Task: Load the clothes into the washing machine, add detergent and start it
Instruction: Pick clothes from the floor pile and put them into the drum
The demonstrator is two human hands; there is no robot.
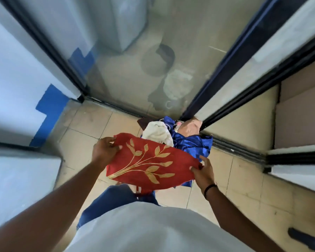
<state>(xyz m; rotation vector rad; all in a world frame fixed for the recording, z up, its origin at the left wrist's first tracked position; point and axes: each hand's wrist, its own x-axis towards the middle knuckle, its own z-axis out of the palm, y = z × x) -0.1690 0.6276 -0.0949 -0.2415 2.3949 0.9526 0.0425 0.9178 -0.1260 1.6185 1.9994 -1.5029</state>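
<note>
Clothes (171, 142) occupy the centre of the frame as a bundle carried between both hands over a tiled floor (91, 120). The topmost item is a red cloth with a gold leaf pattern (151, 164), lying spread across the load. Beyond it, toward the upper part of the bundle, lie a white garment (158, 133), a glossy blue fabric (193, 142) and a pale peach item (191, 128); whether a basket sits under them cannot be determined. The left hand (105, 151) grips the left edge of the red cloth with curled fingers. The right hand (203, 171) pinches the right edge of the same cloth, thumb on top. A pale appliance (124, 24), probably the washing machine, stands in the upper centre of the frame beyond a door track (116, 107); blur prevents confirmation. Handling judgement: the load is soft, light and limp, with no rigid shape. The blue fabric appears satiny and is likely to slide out of a loose hold. Support the bundle from below and at both sides; holding the top cloth by its edges alone risks spilling the items underneath.
</note>
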